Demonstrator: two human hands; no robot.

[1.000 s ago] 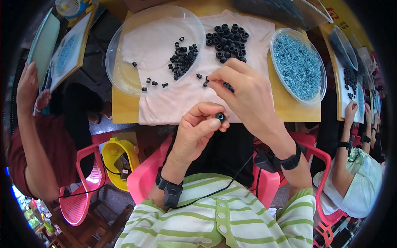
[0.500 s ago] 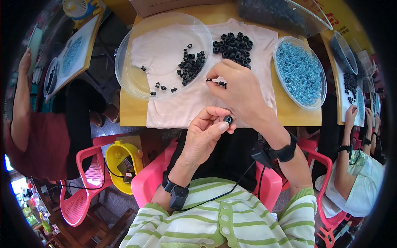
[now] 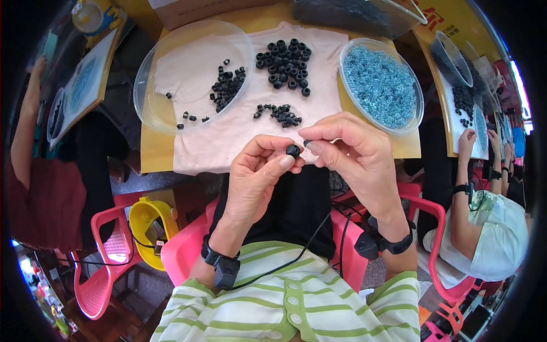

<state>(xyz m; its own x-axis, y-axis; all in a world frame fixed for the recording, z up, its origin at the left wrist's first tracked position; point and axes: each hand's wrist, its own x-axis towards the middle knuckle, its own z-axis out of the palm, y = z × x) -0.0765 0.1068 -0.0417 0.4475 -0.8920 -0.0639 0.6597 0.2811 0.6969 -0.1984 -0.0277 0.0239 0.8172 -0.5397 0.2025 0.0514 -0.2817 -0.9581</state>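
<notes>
Between the thumb and fingers of my left hand is a black ball-shaped piece, its hole turned up. Close to its right, the thumb and fingertips of my right hand pinch a small black piece, mostly covered by the fingers. Both hands are just over the near edge of a pale pink cloth. Beyond them lies a small heap of small black pieces. Farther back is a pile of black ball-shaped pieces with holes.
At left a clear round shallow tray holds more small black pieces. An oval clear tub of tiny bluish coil-like pieces stands at right. A cardboard box and a dark-filled clear bin stand behind. People sit at tables on both sides.
My right hand has come back from the small black pieces to beside my left hand, with a small black piece in its fingertips. The small heap it covered now shows. The whole view has shifted.
</notes>
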